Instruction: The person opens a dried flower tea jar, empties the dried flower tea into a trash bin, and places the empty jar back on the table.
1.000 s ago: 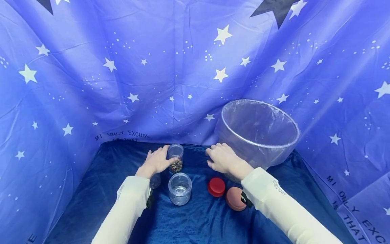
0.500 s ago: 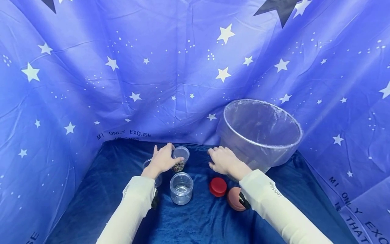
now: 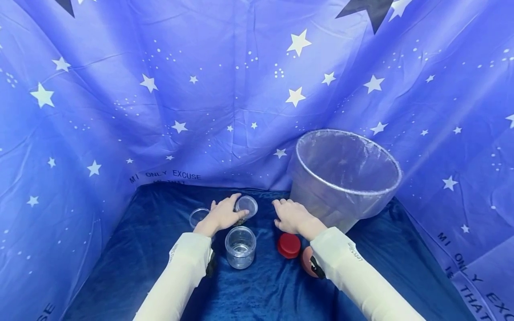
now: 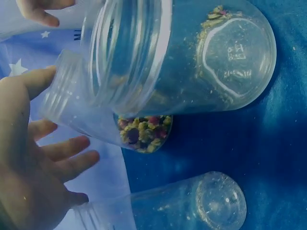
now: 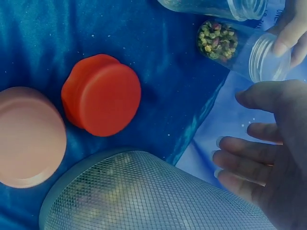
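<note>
Left hand (image 3: 222, 217): thumb and fingers bent around a small clear jar of dried flowers (image 3: 246, 207), gripping near its mouth; remaining fingers spread loosely in the left wrist view. Jar tilted, mouth towards the camera, no lid on, flowers gathered at the bottom. Right hand (image 3: 293, 216): fingers loosely bent and parted, holding nothing, just in front of the basket, apart from the jar. Wider clear jar (image 3: 240, 247) upright, mouth uncovered, just in front of the flower jar; yellowish and pink bits show in or through its base in the left wrist view. Another clear jar (image 3: 198, 217) beside the left hand on its outer side, partly hidden by it. Red lid (image 3: 288, 246) below the right hand, pink lid (image 3: 307, 262) just beside it, partly covered by the right wrist strap (image 3: 317, 266). Mesh basket (image 3: 315, 198) with clear plastic over the rim stands behind the right hand; blurred yellowish bits visible through the mesh. All on dark blue cloth (image 3: 265, 294); blue star-print backdrop (image 3: 209, 107) behind, white sleeves (image 3: 172, 274) on both arms.
</note>
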### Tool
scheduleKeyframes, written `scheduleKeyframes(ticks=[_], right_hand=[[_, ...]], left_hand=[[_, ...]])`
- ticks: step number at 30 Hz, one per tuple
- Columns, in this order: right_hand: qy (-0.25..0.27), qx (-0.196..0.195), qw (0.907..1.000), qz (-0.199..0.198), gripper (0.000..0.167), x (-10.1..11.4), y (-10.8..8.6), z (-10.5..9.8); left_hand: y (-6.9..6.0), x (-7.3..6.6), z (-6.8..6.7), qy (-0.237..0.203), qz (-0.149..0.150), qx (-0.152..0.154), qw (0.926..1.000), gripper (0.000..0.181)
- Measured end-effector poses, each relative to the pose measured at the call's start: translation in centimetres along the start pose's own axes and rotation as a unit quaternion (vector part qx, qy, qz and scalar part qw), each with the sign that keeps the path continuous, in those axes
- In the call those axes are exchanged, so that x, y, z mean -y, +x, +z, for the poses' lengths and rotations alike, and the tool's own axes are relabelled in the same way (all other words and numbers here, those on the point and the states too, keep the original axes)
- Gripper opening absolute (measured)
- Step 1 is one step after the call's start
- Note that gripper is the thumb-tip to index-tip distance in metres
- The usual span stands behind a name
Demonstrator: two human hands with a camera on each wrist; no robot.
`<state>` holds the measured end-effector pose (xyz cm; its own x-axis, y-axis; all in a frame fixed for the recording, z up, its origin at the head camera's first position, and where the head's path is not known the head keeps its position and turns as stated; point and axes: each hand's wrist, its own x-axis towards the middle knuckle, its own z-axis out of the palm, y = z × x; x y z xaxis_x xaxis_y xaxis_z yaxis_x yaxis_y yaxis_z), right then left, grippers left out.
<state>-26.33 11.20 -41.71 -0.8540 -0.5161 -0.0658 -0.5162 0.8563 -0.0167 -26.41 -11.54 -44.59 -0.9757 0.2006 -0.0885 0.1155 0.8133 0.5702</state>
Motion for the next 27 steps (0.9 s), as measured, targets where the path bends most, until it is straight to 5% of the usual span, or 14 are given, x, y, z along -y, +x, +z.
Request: scheduleKeyframes(ticks=[12, 19, 27], right_hand=[[0.056, -0.008, 0.9984, 0.008, 0.07, 1.0, 0.5, 1.5], [0.103, -0.038, 0.9939, 0.009, 0.072, 2.1, 1.0, 2.5], [0.096, -0.055, 0.9938, -0.004, 0.073, 2.9, 1.7, 2.8]], left_hand=[[0.1, -0.6, 1.1, 0.009, 0.025, 0.024, 0.9994, 0.067], [0.1, -0.8, 1.2, 0.03, 0.033, 0.03, 0.9986, 0.068], [0.0, -1.0, 1.1, 0.036, 0.034, 0.045, 0.9978, 0.071]])
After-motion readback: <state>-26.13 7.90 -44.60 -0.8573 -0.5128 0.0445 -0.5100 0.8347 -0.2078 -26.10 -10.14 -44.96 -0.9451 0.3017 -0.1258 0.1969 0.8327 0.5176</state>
